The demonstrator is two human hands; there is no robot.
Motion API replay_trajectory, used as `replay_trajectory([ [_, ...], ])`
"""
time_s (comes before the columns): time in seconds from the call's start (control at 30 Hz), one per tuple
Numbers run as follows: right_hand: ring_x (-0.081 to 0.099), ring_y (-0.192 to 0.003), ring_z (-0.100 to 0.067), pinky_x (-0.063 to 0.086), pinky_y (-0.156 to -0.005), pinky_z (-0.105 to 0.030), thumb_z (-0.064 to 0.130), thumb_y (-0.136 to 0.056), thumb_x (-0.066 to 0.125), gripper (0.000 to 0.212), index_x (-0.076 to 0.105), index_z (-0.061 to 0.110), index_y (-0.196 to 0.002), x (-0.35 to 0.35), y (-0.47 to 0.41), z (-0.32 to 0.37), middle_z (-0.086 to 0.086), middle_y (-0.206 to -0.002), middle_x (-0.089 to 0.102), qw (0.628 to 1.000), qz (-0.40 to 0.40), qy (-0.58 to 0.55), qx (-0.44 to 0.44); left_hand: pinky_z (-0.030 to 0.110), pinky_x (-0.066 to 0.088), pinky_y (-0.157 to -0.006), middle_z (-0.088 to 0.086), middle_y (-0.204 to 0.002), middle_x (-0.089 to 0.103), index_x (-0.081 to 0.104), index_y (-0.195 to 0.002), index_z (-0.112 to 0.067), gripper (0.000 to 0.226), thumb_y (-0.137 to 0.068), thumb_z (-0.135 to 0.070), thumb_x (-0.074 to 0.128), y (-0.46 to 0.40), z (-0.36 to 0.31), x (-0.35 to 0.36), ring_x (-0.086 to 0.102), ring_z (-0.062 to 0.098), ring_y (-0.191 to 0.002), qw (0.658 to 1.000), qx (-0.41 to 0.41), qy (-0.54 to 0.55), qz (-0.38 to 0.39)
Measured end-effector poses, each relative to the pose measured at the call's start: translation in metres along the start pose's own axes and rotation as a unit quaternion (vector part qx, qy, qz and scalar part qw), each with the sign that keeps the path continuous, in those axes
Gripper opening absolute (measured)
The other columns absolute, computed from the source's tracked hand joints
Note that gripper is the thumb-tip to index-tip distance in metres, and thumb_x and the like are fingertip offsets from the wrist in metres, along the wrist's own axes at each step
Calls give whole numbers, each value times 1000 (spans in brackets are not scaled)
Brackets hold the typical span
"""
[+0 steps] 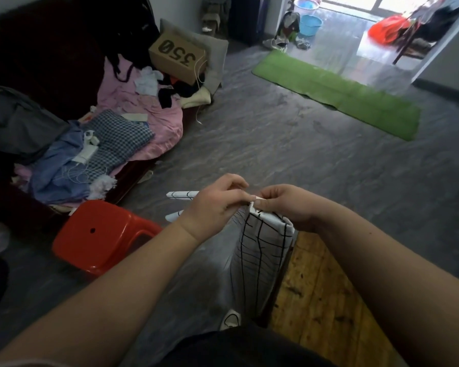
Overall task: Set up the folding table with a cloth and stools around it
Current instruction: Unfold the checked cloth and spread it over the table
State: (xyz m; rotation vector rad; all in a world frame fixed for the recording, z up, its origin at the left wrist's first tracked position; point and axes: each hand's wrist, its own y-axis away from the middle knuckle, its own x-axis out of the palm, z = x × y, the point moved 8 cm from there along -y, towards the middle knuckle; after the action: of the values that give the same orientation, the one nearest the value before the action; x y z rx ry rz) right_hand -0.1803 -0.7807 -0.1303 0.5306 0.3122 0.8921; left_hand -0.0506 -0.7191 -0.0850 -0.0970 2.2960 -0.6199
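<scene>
- While both hands meet in front of the body, the left hand and the right hand each pinch the top edge of the cloth with curled fingers, thumbs almost touching each other.
- The cloth, white with thin black lines, hangs down from this edge; part of it sticks out past the left hand, toward the bed.
- Its lower part hangs in front of the wooden table, along the table's left edge; whether it touches the wood I cannot tell.
- The red stool stands on the floor left of the cloth, just beside the near corner of the bed.
- Beyond the hands the grey floor lies open up to the green mat at the doorway.
- A cardboard box marked 350 sits at the far end of the bed.
</scene>
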Motion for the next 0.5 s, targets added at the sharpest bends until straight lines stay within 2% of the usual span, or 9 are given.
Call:
replay_trajectory([
  [0.07, 53, -60, -12, 42, -55, -25, 11, -98, 61, 14, 64, 8, -85, -11, 1, -6, -7, -73, 58, 999, -38, -5, 12, 28, 46, -98, 5, -118, 64, 78, -96, -12, 11, -89, -7, 71, -3, -1, -3, 60, 18, -112, 999, 13, -29, -36],
  [0.13, 53, -61, -14, 42, -55, -27, 12, -95, 63, 10, 65, 8, -87, -30, 4, -8, -8, -74, 59, 995, -103, 3, 15, 32, 43, -103, 5, -118, 66, 74, -92, -10, 11, -88, -1, 70, -6, 1, -4, 59, 21, -117, 999, 11, -32, -42],
  [0.23, 53, -59, -16, 42, -50, -25, 13, -88, 65, 6, 65, 10, -83, -63, 13, -4, -8, -73, 57, 981, -194, 17, 5, 34, 49, -87, -2, -100, 68, 66, -98, -14, 13, -91, -5, 60, -9, 7, 2, 60, 13, -97, 999, -40, -31, 12],
  [0.3, 53, -53, -14, 45, -45, -24, 12, -82, 63, 12, 63, 2, -89, -80, 19, -3, -9, -73, 55, 972, -232, 6, 17, 39, 50, -76, -4, -94, 65, 61, -102, -18, 13, -93, -10, 56, -12, 10, 6, 59, 15, -86, 996, -69, -47, 41],
  [0.4, 61, -59, -22, 54, -52, -31, 6, -80, 58, 21, 61, -2, -99, -100, 22, -3, -13, -80, 60, 959, -280, -36, 37, 44, 51, -74, 1, -99, 66, 59, -107, -15, 13, -96, -11, 55, -20, 14, 9, 62, 25, -89, 993, -71, -62, 72],
  [0.5, 71, -56, -25, 57, -52, -33, -6, -84, 50, 18, 64, -2, -95, -115, 22, -5, -21, -86, 68, 939, -325, -97, 54, 44, 51, -79, 1, -105, 64, 59, -111, -17, 13, -98, -16, 55, -19, 27, 11, 61, 23, -96, 991, -80, -51, 95],
])
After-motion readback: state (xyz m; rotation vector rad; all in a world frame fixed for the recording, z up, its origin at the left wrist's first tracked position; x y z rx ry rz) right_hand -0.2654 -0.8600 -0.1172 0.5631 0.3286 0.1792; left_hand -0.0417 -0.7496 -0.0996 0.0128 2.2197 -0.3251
